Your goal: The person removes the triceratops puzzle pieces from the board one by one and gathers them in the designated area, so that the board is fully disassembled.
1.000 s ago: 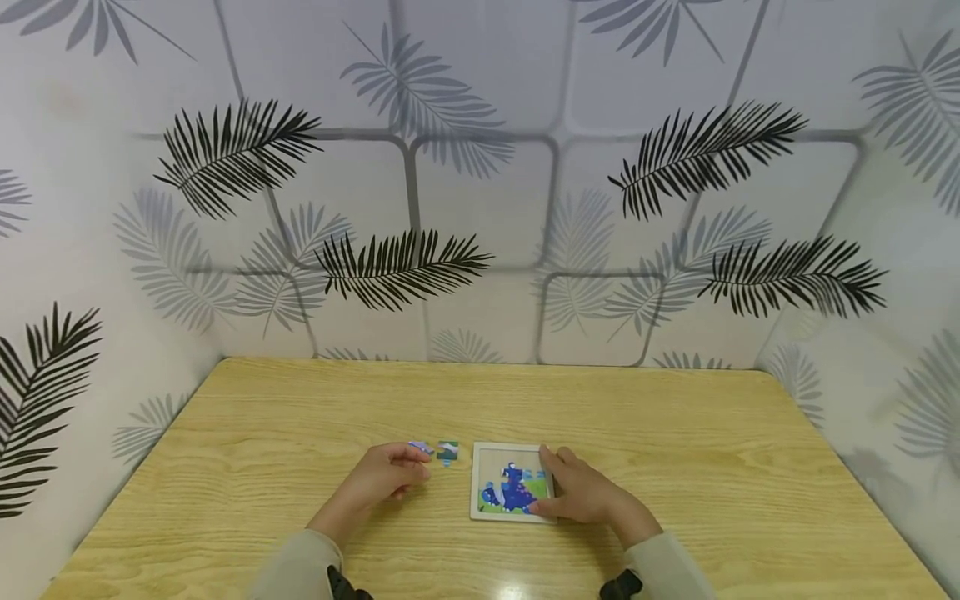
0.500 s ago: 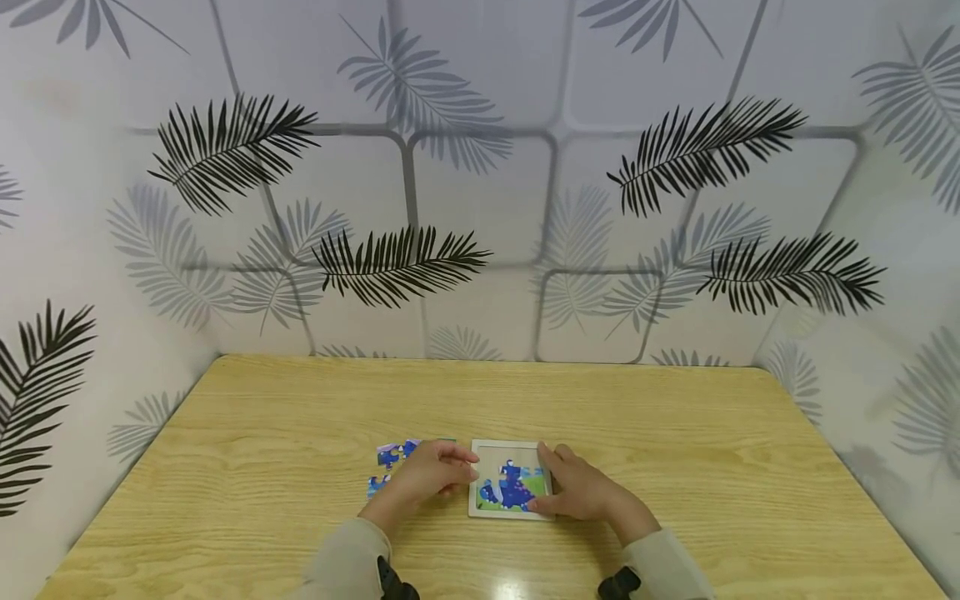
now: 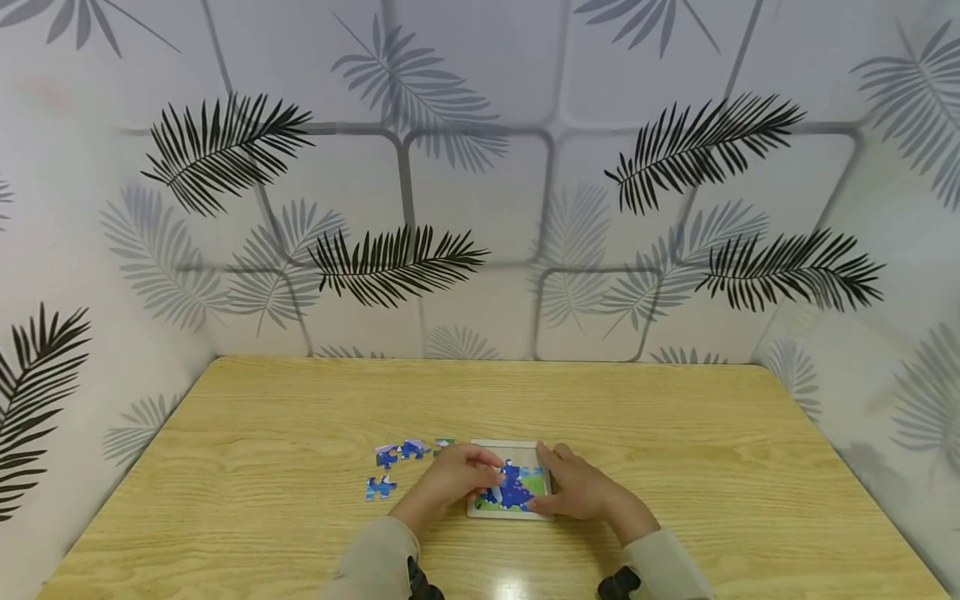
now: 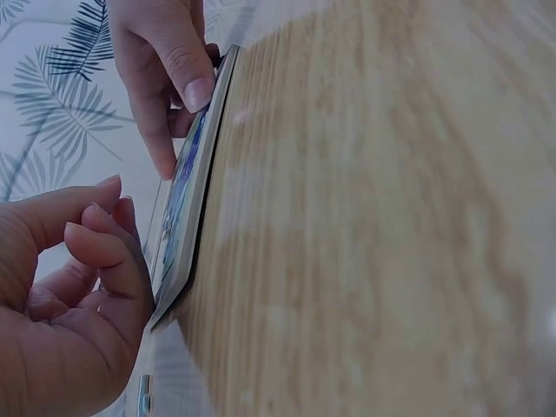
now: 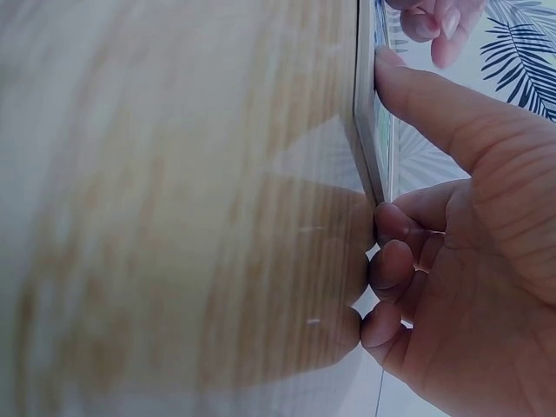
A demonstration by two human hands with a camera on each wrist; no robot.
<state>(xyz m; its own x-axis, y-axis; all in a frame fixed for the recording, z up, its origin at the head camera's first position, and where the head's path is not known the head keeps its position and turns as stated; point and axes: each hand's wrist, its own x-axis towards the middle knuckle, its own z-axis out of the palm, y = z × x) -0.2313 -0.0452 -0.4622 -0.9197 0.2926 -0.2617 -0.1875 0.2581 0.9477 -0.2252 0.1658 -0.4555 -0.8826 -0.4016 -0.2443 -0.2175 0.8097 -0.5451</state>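
A square jigsaw puzzle tray [image 3: 502,514] with a pale frame lies on the table, partly filled with blue and green pieces showing a blue cartoon figure. My right hand [image 3: 585,487] grips its right side, thumb over the front corner and fingers along the edge; in the right wrist view the thumb [image 5: 426,100] lies over the frame. My left hand [image 3: 457,479] is over the tray's left part, its fingers bent and fingertips close above the pieces. In the left wrist view those fingers [image 4: 104,252] are curled near the tray's edge; I cannot tell whether they hold a piece.
Left of the tray lie several loose puzzle pieces: a blue one [image 3: 381,487] nearer me, two purple-blue ones, including this piece [image 3: 413,450], and a green one [image 3: 444,445] partly behind my left hand. The wooden table [image 3: 675,433] meets a leaf-patterned wall [image 3: 480,208].
My left hand has moved right, from the loose pieces to over the tray's left part, uncovering pieces at the left. The right hand stays at the tray, which has barely shifted in view.
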